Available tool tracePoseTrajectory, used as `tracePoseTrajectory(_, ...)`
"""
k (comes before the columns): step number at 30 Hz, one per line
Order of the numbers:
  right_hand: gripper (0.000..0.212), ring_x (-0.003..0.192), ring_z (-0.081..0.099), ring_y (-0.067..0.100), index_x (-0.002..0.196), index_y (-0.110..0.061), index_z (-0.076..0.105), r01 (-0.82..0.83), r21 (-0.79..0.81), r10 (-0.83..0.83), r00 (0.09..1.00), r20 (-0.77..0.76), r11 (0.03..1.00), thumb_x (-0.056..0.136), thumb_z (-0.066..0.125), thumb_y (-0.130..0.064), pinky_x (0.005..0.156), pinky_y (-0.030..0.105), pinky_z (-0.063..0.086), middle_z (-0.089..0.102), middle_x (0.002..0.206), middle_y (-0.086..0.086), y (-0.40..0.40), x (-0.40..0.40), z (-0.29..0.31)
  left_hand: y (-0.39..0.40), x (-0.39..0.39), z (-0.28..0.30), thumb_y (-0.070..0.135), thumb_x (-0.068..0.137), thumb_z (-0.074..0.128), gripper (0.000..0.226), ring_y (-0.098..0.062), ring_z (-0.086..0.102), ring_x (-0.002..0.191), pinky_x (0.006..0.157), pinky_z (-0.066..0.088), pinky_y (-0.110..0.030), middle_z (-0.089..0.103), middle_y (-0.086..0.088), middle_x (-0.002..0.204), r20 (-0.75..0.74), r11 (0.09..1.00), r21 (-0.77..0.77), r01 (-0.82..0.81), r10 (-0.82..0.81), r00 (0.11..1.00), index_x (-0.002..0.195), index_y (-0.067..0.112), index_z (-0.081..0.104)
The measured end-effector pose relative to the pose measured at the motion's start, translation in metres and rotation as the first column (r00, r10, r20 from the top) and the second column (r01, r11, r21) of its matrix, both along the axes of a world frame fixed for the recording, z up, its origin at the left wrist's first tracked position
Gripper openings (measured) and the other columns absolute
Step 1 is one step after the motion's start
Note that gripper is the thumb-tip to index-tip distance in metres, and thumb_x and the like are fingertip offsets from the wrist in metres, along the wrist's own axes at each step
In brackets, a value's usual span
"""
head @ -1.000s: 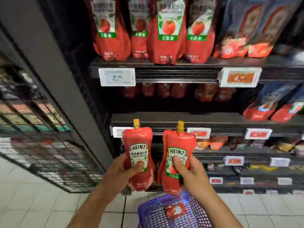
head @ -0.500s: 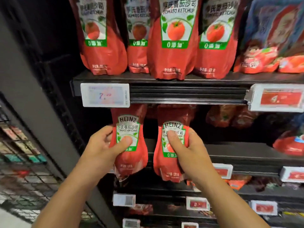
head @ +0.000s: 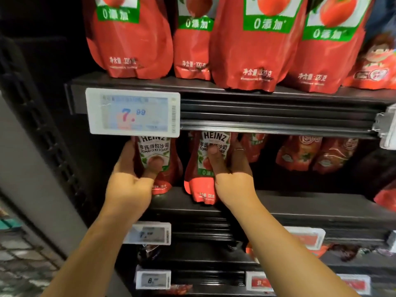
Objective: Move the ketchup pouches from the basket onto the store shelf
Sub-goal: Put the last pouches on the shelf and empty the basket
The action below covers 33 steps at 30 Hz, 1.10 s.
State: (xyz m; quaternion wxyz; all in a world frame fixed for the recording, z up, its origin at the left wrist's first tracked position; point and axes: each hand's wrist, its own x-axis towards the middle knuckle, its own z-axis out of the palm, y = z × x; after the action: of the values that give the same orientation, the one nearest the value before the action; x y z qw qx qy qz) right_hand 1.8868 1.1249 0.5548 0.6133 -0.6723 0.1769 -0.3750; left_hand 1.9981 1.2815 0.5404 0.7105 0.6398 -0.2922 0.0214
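I hold two red Heinz ketchup pouches upright on the dark store shelf (head: 300, 202), under the shelf above. My left hand (head: 130, 183) grips the left ketchup pouch (head: 162, 181), thumb across its label. My right hand (head: 231, 181) grips the right ketchup pouch (head: 199, 187), thumb on its label and fingers behind. Both pouch bases sit at the shelf's front edge. Their tops and caps are hidden behind the upper shelf rail. The basket is out of view.
A white price tag (head: 132, 113) reading 7.99 hangs on the upper shelf rail just above my left hand. Several large red pouches (head: 255, 50) stand on the shelf above. More red pouches (head: 300, 155) sit further right on the same shelf. Lower shelves carry price tags (head: 150, 233).
Both hands have carried the pouches up from the basket and forward into the shelf; the pouch bases now rest on the shelf board. The view has moved closer, and the basket has left the frame.
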Motion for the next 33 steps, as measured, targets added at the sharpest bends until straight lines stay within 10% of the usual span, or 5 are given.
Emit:
tracePoseTrajectory(4, 0.021, 0.082, 0.062, -0.023, 0.096, -0.060, 0.056, -0.058, -0.012, 0.058, 0.998, 0.020, 0.998, 0.090, 0.067, -0.043, 0.065, -0.001, 0.046, 0.060, 0.084, -0.051, -0.005, 0.008, 0.004, 0.000, -0.003, -0.005, 0.025, 0.094, 0.063, 0.051, 0.002, 0.065, 0.106, 0.078, 0.050, -0.006, 0.069, 0.021, 0.113, 0.034, 0.997, 0.073, -0.030, 0.027, 0.999, 0.141, 0.032, 0.046)
tracePoseTrajectory(20, 0.019, 0.086, 0.068, -0.007, 0.093, -0.032, 0.055, 0.016, -0.166, -0.015, 1.000, 0.003, 0.986, 0.090, 0.073, -0.027, 0.077, 0.013, 0.053, 0.071, 0.086, -0.021, -0.037, 0.027, -0.005, -0.003, -0.005, -0.008, 0.019, 0.061, 0.092, 0.094, 0.022, 0.057, 0.093, 0.062, 0.038, 0.008, 0.061, 0.017, 0.113, 0.067, 0.916, 0.357, -0.184, 0.172, 0.983, 0.116, 0.066, 0.032)
tracePoseTrajectory(28, 0.067, 0.105, 0.069, 0.005, 0.130, -0.042, 0.051, -0.140, -0.152, 0.108, 0.974, -0.201, 0.978, 0.072, 0.084, -0.036, 0.089, 0.025, 0.058, 0.073, 0.113, -0.014, -0.027, -0.015, -0.019, -0.016, 0.007, -0.004, 0.018, 0.062, 0.093, 0.107, -0.009, 0.051, 0.122, 0.097, 0.041, -0.011, 0.048, -0.002, 0.139, 0.145, 0.868, 0.427, -0.252, 0.209, 0.967, 0.148, 0.028, 0.031)
tracePoseTrajectory(33, 0.064, 0.108, 0.068, 0.016, 0.132, -0.024, 0.052, -0.010, -0.322, -0.085, 0.957, -0.277, 0.947, 0.078, 0.085, -0.031, 0.092, 0.030, 0.055, 0.069, 0.120, -0.003, -0.021, -0.008, -0.010, -0.010, -0.015, -0.007, 0.013, 0.059, 0.094, 0.117, 0.028, 0.029, 0.100, 0.084, 0.019, 0.015, 0.038, -0.014, 0.142, 0.362, 0.820, 0.351, -0.452, 0.327, 0.873, 0.154, 0.019, 0.025)
